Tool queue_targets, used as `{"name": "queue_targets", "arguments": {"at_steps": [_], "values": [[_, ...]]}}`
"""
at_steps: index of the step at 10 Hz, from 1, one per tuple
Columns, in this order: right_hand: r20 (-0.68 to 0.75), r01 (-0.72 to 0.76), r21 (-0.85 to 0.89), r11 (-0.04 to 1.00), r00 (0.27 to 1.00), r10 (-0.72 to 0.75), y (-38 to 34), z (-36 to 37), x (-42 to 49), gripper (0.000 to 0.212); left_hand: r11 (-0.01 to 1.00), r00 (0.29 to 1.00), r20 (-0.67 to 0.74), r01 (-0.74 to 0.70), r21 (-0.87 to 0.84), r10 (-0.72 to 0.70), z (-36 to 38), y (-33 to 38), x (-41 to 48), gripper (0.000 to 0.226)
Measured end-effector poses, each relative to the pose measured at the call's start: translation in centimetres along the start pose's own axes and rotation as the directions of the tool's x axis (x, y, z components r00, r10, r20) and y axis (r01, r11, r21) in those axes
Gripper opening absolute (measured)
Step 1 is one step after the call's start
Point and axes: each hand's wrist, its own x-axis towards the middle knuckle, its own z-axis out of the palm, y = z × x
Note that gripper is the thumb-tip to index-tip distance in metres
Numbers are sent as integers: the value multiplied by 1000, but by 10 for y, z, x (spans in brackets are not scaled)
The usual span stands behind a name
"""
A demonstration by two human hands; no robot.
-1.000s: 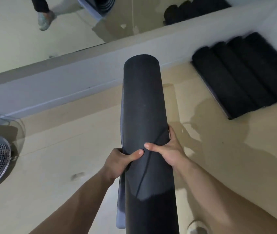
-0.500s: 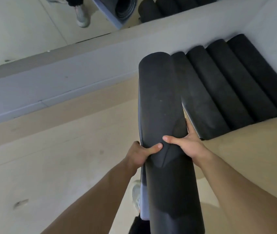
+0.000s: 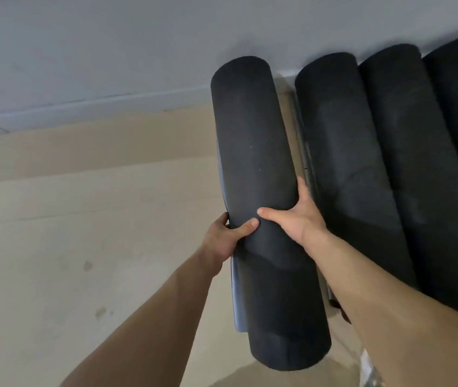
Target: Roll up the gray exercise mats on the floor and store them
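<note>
A rolled dark gray mat [image 3: 253, 152] runs lengthwise away from me, its far end near the wall. My left hand [image 3: 226, 237] grips its left side, thumb on top. My right hand [image 3: 296, 216] clasps the right side, fingers wrapped over the roll. A loose outer flap hangs along the roll's left edge. Right beside it lies a row of three rolled dark mats [image 3: 384, 169], side by side against the wall; the nearest is a narrow gap from the one I hold.
A pale gray wall [image 3: 110, 51] with a low baseboard runs across the top. Beige floor [image 3: 68, 247] spreads left and below the roll. A shoe tip [image 3: 368, 367] shows at the bottom right.
The view and the held roll have moved right and closer to the wall. The mirror strip has left the view, and the stored rolls now lie right beside the roll.
</note>
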Motion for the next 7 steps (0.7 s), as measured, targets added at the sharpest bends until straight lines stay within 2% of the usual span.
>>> {"name": "queue_targets", "arguments": {"at_steps": [1, 2, 3, 4, 5, 6, 7], "values": [[-32, 25, -253, 967, 999, -34, 16, -3, 25, 111, 1000, 1000, -17, -22, 2, 22, 24, -8, 39, 53], [-62, 67, -421, 905, 993, -102, 34, -7, 32, 107, 999, 997, -65, -52, -6, 51, 44, -21, 54, 88], [-104, 64, -448, 892, 987, -124, 50, -15, 26, 112, 998, 997, -29, -70, 9, 70, 58, -29, 59, 66], [-160, 61, -496, 866, 974, -161, 59, -24, 24, 109, 996, 996, 68, -68, 63, 64, 64, -23, 68, 53], [-102, 65, -515, 855, 986, -136, 60, -30, 30, 103, 984, 998, 54, -45, 172, 36, 65, -15, 72, 54], [-57, 17, -530, 848, 997, -55, 52, -42, 24, 93, 829, 992, -56, -65, 555, 115, 69, -4, 52, 66], [-83, 14, -565, 825, 994, -74, 29, -57, -7, 82, 645, 988, -48, -58, 762, 145, 63, 15, 6, 73]]}}
